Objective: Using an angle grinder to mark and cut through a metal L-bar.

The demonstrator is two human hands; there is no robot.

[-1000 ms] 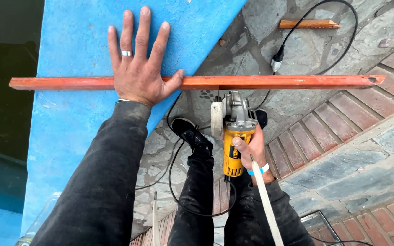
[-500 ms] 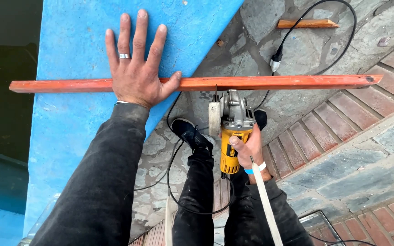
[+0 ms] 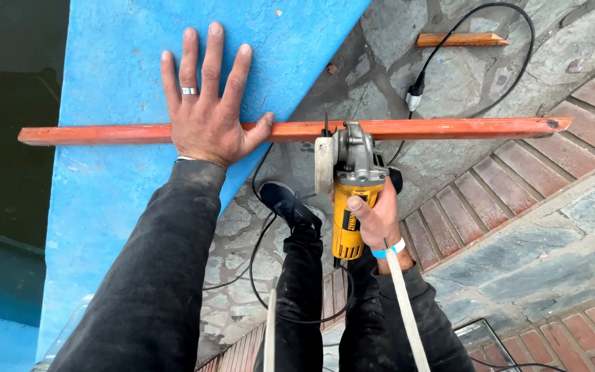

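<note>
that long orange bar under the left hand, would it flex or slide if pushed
The orange bar looks like stiff painted metal: it spans past the blue slab without sagging. Its overhanging right end may tip if the left hand lifts. Flat-sided, so it is unlikely to roll.

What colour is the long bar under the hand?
The long bar is orange-red, seen best in the head view.

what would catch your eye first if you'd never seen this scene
The long orange bar running across the middle, pinned flat by the left hand on the bright blue slab. Just right of it, the right hand grips a yellow grinder with its disc at the bar's near edge, above stone and brick paving.
</note>
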